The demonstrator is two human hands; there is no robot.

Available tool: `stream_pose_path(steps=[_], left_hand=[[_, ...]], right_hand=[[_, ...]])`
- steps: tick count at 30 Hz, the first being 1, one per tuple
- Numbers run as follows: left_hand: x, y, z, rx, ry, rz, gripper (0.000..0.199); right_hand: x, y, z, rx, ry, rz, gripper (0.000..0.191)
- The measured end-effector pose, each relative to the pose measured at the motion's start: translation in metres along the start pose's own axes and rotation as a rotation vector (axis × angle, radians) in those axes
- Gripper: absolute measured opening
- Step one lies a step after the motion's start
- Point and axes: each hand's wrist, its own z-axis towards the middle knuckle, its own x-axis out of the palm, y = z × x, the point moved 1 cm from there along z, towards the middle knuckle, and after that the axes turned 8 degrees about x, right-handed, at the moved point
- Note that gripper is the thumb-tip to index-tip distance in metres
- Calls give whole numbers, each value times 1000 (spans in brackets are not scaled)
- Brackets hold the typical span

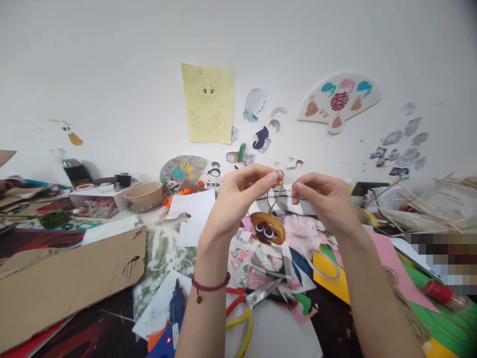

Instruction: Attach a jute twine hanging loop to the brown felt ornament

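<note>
My left hand (pixel 248 194) pinches the twine loop (pixel 278 196) of a hanging charm (pixel 267 228). The charm is a brown, rounded piece with a dark face and two big white eyes, and it dangles in the air above the cluttered table. To its right, at about the same height, my right hand (pixel 322 196) has its fingers curled in with the tips close together. I see nothing between them, and they are apart from the loop. Below the hands lie scissors (pixel 257 298) with red, black and yellow handles.
A blue glue gun (pixel 177 308) with a lit red light lies front left, near a cardboard sheet (pixel 74 273). A tape ring (pixel 323 264) rests on yellow paper at right. Behind are a round bowl (pixel 143 195) and the wall with a paper fan (pixel 339 102).
</note>
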Motion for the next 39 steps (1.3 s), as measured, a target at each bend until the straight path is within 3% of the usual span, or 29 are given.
stream_pose_path(steps=[8,13,17,23,30,39], left_hand=[[3,-5,-1,20,1,28,9],[4,-10,-2,22,12,-22,9],[5,-16,-4,24,23,-50,9],[7,-22,-6,68,33,-2,8],[2,-14,-3,28,49,84,11],[-5,1,0,-74,188,342,20]], right_hand=[[8,18,-10,-9,40,-175,24],[15,31,-17,-8,207,-217,28],[17,35,-21,-25,346,-252,42],[15,33,-20,-13,375,-321,44],[13,30,-17,-9,222,-248,20],[19,27,-13,-8,78,-347,19]])
